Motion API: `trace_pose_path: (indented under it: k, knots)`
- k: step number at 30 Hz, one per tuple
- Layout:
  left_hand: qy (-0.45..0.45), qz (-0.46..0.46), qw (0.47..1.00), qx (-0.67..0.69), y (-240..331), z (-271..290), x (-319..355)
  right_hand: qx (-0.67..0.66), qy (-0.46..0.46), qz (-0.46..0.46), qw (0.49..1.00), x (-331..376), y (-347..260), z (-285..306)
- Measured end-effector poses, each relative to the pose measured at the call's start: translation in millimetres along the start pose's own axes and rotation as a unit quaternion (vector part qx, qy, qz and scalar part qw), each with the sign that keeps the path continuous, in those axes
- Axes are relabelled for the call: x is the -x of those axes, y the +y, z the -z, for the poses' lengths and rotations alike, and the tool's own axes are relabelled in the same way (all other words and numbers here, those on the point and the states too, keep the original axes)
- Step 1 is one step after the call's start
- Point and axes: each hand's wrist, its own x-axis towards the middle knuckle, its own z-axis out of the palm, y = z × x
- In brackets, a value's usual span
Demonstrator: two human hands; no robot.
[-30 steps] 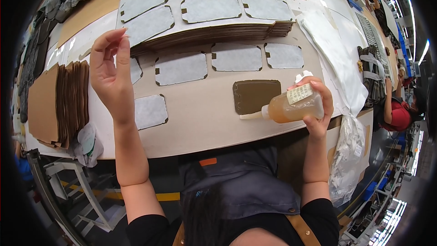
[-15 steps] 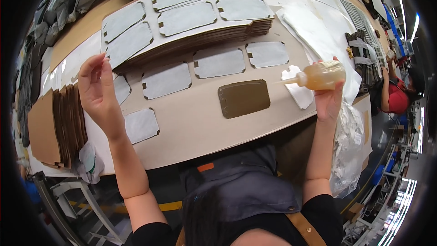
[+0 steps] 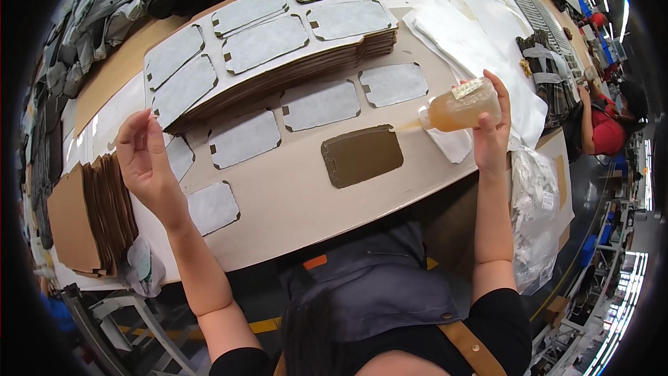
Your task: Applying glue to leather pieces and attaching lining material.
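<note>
My right hand [image 3: 492,136] grips a translucent squeeze bottle [image 3: 459,106] of amber liquid, tipped on its side. Its thin nozzle points left, near the upper right corner of a brown rectangular fabric piece [image 3: 363,157] with a shiny edge. My left hand [image 3: 145,160] is raised at the left over the table, fingers curled and thumb meeting the fingertips; whether anything is pinched there I cannot make out. Close to that wrist lies a pale rectangular piece [image 3: 213,207] with dark edges. Similar pale pieces [image 3: 320,106] form a row beyond the brown one.
A tall stack of brown boards [image 3: 278,73] at the back carries more pale pieces. Brown cardboard sheets [image 3: 83,216] stand at the left edge. White sheets [image 3: 459,42] and a plastic bag [image 3: 534,219] are on the right. A person in red [image 3: 607,129] works farther off.
The bottle has rolled in my right hand, showing its label, and its nozzle has come closer to the brown piece's corner. My left hand stays raised. The view has shifted slightly.
</note>
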Motion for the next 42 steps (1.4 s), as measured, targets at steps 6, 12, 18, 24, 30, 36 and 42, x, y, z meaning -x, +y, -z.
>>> trace_pose_path:
  k: [6, 12, 18, 24, 30, 36, 42]
  knots:
    - [0.004, 0.002, 1.0, 0.007, 5, -1, -1, 0.0, -0.009, 0.006, 1.0, 3, -2, 7]
    - [0.006, 0.001, 1.0, 0.002, 5, -3, -1, 0.013, -0.007, 0.019, 1.0, 14, -2, 13]
    - [0.002, -0.002, 1.0, -0.006, 3, -3, 0, 0.006, 0.011, 0.02, 1.0, 35, -3, 20]
    - [0.003, -0.004, 1.0, -0.011, 1, -1, 1, 0.033, 0.083, -0.007, 0.996, 78, -7, 13]
    - [0.007, 0.0, 1.0, 0.01, 5, -2, 0, 0.126, 0.216, 0.088, 0.964, 143, -4, -11]
    - [0.0, -0.01, 1.0, 0.003, 0, 0, 0, 0.126, 0.218, 0.165, 0.953, 160, 1, -35]
    - [0.001, -0.002, 1.0, 0.005, -1, -3, 0, 0.167, 0.186, 0.204, 0.947, 161, 6, -38]
